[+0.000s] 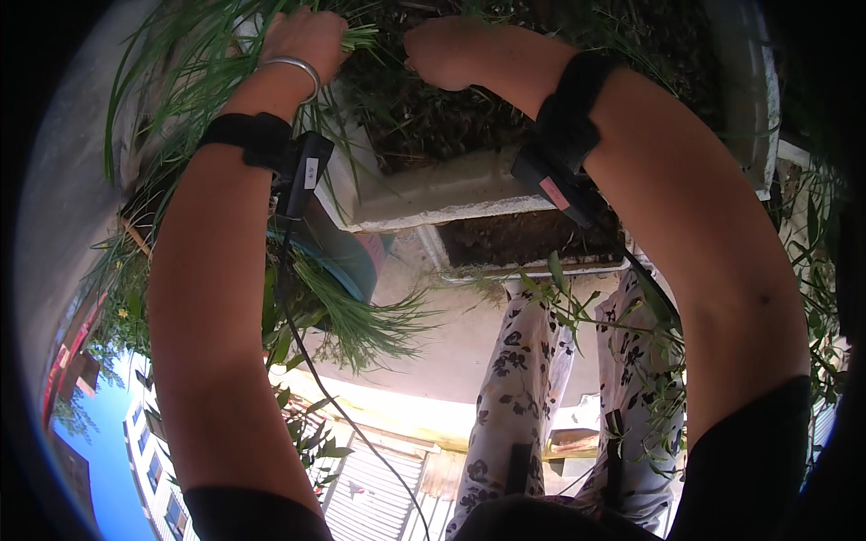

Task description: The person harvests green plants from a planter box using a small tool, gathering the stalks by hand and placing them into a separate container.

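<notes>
My left hand (304, 42) is closed around a bundle of long, thin green leaves (360, 38), which look like garlic chives. The pale ends of the bundle stick out towards my right hand, and the leaves trail off to the left. My right hand (443, 54) is over the dark soil (433, 122) of a white foam planter box (433, 193), with its fingers curled. Whether it holds anything is hidden. Another bunch of similar leaves (365, 318) hangs over the rim of a blue-green tub (338, 264) below my left forearm.
A second soil-filled box (534, 237) sits lower, just above my legs in patterned trousers (507, 379). Leafy stems (575, 304) stand close to my right arm. A cable (338, 412) runs down from the left wrist strap (254, 138). A grey wall (74, 176) lies at left.
</notes>
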`<action>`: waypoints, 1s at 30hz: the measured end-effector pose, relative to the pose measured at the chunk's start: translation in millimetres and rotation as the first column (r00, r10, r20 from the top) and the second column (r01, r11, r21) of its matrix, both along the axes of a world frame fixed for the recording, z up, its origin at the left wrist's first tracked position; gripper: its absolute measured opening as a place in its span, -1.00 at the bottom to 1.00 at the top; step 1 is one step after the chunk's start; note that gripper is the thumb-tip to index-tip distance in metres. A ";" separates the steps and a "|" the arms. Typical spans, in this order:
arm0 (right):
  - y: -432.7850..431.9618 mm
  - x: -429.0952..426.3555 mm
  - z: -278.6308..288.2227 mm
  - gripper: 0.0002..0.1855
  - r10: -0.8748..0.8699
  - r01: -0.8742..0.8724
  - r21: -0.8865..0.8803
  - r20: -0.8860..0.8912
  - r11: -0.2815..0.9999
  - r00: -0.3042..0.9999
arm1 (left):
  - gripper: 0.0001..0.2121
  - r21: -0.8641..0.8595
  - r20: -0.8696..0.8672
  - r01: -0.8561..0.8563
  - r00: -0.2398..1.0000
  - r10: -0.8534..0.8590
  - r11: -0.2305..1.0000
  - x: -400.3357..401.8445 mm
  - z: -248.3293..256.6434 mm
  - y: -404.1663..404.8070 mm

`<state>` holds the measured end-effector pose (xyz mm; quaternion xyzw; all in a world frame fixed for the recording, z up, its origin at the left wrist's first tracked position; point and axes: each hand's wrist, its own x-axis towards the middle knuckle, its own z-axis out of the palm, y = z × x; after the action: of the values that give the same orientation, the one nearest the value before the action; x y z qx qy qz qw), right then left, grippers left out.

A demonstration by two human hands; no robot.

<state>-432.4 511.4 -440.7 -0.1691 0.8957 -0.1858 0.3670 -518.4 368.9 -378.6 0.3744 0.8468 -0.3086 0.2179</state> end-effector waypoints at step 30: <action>166.8 173.9 142.2 -0.64 -0.822 0.743 -0.436 0.012 0.508 0.569 | -0.88 0.668 0.740 -0.646 0.521 0.426 -0.369 235.3 286.5 -70.7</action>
<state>-258.5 678.1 -298.5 0.1682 0.8482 -0.4901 0.1099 -283.1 298.3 -92.1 -0.0286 0.8407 0.5336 0.0878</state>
